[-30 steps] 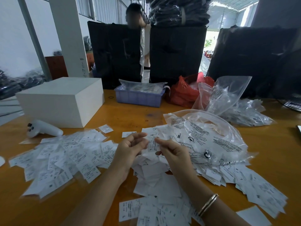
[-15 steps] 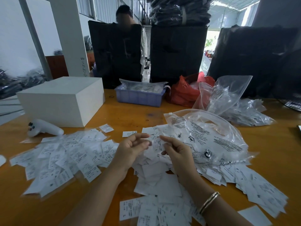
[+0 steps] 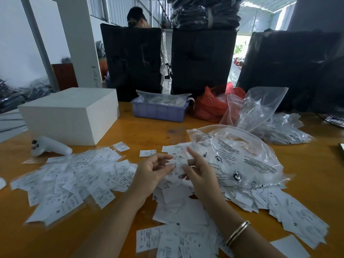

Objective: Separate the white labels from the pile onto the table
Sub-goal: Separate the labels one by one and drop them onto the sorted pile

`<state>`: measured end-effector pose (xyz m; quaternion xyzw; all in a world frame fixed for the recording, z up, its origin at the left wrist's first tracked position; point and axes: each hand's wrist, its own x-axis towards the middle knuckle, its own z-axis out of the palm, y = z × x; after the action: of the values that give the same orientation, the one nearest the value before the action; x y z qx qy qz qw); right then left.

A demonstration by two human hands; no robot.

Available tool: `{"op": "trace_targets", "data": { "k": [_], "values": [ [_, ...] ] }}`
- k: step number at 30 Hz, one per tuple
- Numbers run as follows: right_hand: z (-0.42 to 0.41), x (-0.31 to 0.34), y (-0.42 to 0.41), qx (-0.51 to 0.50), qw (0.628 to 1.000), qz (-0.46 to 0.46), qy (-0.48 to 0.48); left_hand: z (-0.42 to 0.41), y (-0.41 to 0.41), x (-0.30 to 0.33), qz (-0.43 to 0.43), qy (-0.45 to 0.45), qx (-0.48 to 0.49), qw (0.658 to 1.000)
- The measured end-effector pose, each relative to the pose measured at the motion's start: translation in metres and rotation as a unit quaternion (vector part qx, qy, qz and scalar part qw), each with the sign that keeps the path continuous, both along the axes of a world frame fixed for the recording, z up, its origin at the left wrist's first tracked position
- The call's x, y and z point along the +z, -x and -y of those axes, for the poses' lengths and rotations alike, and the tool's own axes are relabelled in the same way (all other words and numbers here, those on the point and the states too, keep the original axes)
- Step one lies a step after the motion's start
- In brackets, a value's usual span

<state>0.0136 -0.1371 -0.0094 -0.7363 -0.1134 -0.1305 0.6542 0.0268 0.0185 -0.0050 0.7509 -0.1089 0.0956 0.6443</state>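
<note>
My left hand (image 3: 152, 174) and right hand (image 3: 200, 172) pinch one label (image 3: 177, 163) above the pile (image 3: 178, 200), peeling it free for the sorted spread (image 3: 74, 177) at nine o'clock.

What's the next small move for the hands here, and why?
Probably peel one label free and drop it left. Both hands, left hand and right hand, pinch a small clump of labels above the pile; the separated spread lies left.

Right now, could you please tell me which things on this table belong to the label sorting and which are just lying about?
In the job: left hand, right hand, held label, label pile, sorted labels.

Lying about: white box, controller, blue tray, red bag, clear bag.
</note>
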Motion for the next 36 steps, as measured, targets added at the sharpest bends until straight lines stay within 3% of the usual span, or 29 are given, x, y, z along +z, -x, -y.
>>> {"op": "trace_targets", "data": {
  "k": [3,10,15,23,31,36],
  "values": [
    [0.002,0.001,-0.001,-0.022,0.996,-0.034,-0.074,-0.002,-0.002,-0.002,-0.01,0.029,0.028,0.999],
    [-0.005,0.0,0.002,-0.003,0.999,-0.004,0.054,0.001,0.0,-0.003,0.024,-0.022,-0.011,0.999],
    [-0.007,0.001,0.006,0.032,0.996,-0.003,0.078,0.0,0.0,-0.001,0.011,0.027,0.023,0.999],
    [0.005,-0.002,-0.002,-0.032,0.999,-0.019,-0.034,-0.004,0.0,0.001,-0.044,0.002,-0.043,0.998],
    [-0.002,-0.001,0.002,0.006,0.994,-0.011,0.106,-0.005,0.0,-0.004,-0.04,-0.015,-0.037,0.998],
    [-0.003,0.002,0.002,0.02,0.997,-0.014,0.076,-0.008,0.0,0.0,-0.036,0.009,-0.02,0.999]
  ]
}}
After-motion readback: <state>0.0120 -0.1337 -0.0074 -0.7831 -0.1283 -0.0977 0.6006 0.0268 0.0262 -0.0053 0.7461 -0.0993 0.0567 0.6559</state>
